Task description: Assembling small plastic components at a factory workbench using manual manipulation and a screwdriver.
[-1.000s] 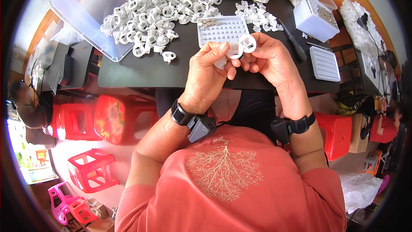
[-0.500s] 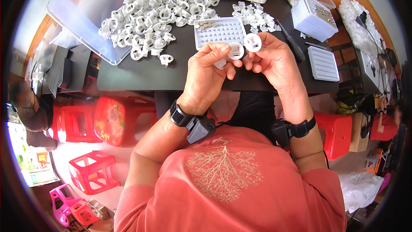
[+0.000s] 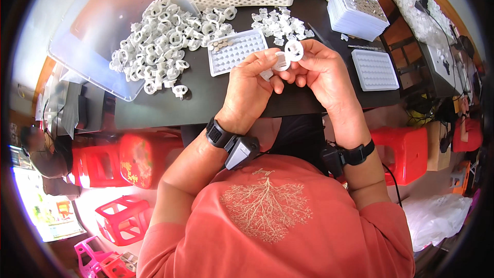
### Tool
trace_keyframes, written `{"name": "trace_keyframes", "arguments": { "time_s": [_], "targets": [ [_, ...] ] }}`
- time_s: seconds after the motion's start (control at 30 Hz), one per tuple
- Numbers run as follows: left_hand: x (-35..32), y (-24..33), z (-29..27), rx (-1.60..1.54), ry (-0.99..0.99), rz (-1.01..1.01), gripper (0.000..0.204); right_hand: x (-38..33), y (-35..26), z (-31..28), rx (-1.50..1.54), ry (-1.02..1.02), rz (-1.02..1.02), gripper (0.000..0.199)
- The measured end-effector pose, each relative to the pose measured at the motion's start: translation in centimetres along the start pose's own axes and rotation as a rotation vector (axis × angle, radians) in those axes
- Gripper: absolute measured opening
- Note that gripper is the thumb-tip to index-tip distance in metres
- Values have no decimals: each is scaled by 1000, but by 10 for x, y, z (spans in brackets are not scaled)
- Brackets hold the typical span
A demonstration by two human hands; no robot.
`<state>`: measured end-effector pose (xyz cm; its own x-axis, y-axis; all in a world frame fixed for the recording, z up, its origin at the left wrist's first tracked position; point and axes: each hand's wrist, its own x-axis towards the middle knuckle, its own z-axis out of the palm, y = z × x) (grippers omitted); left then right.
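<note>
Both hands have shifted slightly: right hand [image 3: 321,72] now pinches the white plastic ring [image 3: 294,50] beside the gridded white tray [image 3: 234,51]; left hand [image 3: 252,85] grips a small white part [image 3: 280,63].

Bright even daylight, sharp centre, fisheye-bent dark rim

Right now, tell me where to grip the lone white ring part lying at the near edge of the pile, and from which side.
Take the lone white ring part by the rim of its ring, fingers coming straight down from above. It appears to lie flat on the dark table, apart from the pile of white ring parts, so its near side is free. Both hands, left hand and right hand, are busy with another piece.
</note>
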<state>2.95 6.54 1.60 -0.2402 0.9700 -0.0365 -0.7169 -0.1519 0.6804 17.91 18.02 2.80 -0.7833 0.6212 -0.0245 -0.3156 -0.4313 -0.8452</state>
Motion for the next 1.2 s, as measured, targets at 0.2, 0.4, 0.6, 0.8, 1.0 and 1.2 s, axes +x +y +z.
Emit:
{"name": "trace_keyframes", "arguments": {
  "time_s": [0.2, 0.4, 0.6, 0.8, 1.0, 1.2],
  "targets": [
    [-2, 1, 4, -19, 17, -14, 22, -2, 0, -13, 15, 39, -29, 16],
    [-5, -1, 17, 198, 164, 50, 24, -2, 3, -13, 66, 66, -50, 13],
    [3, 3, 28, 364, 292, 39, 29, -4, 3, -16, 111, 55, -81, 14],
    [4, -1, 28, 300, 194, 140, 40, -7, 1, -19, 157, -23, -95, 15],
    [-15, 9, 29, 408, 170, 96, 32, -14, 1, -10, 241, -222, 71, 20],
    [-31, 14, 19, 396, 121, 204, 17, -13, 9, 8, 188, -278, 147, 21]
  ]
}}
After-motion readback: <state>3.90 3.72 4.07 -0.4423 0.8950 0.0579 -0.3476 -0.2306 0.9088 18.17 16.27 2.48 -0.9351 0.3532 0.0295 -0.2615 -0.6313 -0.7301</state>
